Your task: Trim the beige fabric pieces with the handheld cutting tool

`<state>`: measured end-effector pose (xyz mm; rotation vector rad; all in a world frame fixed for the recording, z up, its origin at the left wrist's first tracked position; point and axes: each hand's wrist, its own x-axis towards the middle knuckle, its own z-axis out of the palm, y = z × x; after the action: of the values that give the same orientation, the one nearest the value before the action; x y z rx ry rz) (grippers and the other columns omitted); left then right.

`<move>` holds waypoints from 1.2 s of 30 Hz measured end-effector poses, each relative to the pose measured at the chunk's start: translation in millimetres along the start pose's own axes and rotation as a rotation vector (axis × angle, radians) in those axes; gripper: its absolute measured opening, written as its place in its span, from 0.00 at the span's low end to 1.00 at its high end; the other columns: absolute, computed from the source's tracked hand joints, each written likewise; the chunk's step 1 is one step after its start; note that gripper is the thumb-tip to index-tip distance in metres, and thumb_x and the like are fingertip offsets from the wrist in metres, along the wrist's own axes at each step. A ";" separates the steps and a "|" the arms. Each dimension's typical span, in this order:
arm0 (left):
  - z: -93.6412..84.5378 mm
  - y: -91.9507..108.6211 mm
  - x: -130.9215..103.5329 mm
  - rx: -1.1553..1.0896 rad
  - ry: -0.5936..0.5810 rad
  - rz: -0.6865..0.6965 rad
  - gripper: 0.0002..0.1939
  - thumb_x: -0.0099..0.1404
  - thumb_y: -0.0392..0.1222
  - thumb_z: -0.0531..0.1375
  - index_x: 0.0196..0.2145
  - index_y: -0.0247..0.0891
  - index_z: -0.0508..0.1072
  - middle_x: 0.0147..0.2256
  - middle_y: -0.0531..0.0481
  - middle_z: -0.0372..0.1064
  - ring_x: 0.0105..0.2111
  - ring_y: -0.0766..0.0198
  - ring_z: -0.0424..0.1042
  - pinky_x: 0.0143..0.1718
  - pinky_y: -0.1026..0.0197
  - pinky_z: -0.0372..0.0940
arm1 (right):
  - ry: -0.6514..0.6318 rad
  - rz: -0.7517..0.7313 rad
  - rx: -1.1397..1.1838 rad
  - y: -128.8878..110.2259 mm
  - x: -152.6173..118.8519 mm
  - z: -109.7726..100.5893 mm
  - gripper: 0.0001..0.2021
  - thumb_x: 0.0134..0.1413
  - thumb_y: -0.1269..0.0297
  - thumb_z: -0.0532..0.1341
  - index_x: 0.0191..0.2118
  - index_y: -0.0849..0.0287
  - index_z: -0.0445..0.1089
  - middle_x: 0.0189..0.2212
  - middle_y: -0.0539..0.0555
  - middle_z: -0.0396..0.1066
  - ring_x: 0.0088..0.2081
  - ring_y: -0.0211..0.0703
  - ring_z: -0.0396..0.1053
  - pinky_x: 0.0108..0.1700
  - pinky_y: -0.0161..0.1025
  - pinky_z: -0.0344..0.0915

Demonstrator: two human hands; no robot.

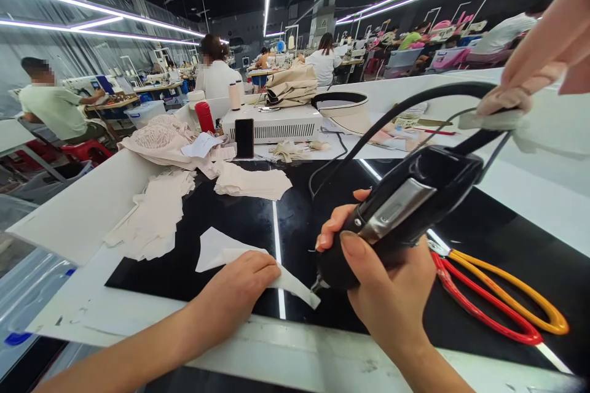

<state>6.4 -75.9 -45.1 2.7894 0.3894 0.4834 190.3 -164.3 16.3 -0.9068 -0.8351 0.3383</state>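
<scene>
My left hand (239,285) lies over a white fabric piece (214,249), fingers together, pressing it on the black tabletop (318,209). A narrow strip of that fabric extends right from under my fingers. My right hand (387,282) is wrapped round a black corded hand tool (410,196) with a silver lever on its side. Its small metal tip is at the strip's right end; whether it touches the fabric I cannot tell. Close by on the right lie scissors (500,295) with one red and one yellow handle, their blades mostly hidden.
Fabric stacks (157,215) (253,181) lie at the back left. Behind stand a phone (244,138), a vented white box (276,123) and a red spool (203,116). A thick black cable (391,113) arches to a blurred pinkish shape at upper right. Several people sit further off.
</scene>
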 end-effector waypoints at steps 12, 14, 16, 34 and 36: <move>-5.3 2.7 3.2 0.053 -0.009 0.030 0.21 0.67 0.17 0.52 0.49 0.34 0.74 0.51 0.41 0.77 0.49 0.56 0.79 0.55 0.56 0.76 | -0.024 -0.001 -0.001 -3.1 -6.5 0.5 0.12 0.54 0.67 0.73 0.42 0.51 0.73 0.30 0.46 0.77 0.23 0.36 0.71 0.22 0.33 0.71; -6.9 4.1 3.7 0.082 -0.029 0.036 0.21 0.68 0.18 0.52 0.51 0.34 0.74 0.51 0.41 0.77 0.48 0.56 0.79 0.55 0.55 0.77 | -0.025 -0.005 0.008 -3.9 -7.8 1.8 0.13 0.54 0.67 0.73 0.43 0.50 0.73 0.30 0.46 0.76 0.23 0.36 0.71 0.23 0.34 0.71; -8.3 6.4 3.8 0.116 -0.051 0.051 0.19 0.71 0.20 0.53 0.52 0.33 0.73 0.50 0.41 0.77 0.48 0.56 0.78 0.55 0.56 0.76 | -0.025 -0.017 0.004 -4.3 -9.5 2.9 0.11 0.55 0.67 0.73 0.41 0.51 0.73 0.30 0.46 0.76 0.23 0.36 0.71 0.24 0.34 0.72; 11.8 17.3 -12.6 0.293 0.074 0.160 0.41 0.62 0.68 0.72 0.61 0.38 0.70 0.56 0.29 0.74 0.56 0.40 0.78 0.55 0.45 0.78 | -0.068 0.018 0.036 0.9 -10.3 -3.0 0.19 0.57 0.58 0.76 0.51 0.49 0.73 0.31 0.47 0.76 0.26 0.40 0.74 0.28 0.38 0.76; 13.8 16.7 -12.6 0.292 0.085 0.160 0.41 0.63 0.69 0.70 0.62 0.38 0.70 0.57 0.29 0.74 0.57 0.40 0.78 0.56 0.45 0.78 | -0.025 0.010 0.039 3.4 -4.4 0.8 0.19 0.56 0.56 0.77 0.50 0.50 0.73 0.30 0.46 0.76 0.25 0.40 0.73 0.27 0.38 0.74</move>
<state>3.6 -98.3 -55.8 3.1068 0.2751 0.6284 187.1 -164.4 11.7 -0.8724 -0.8444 0.3743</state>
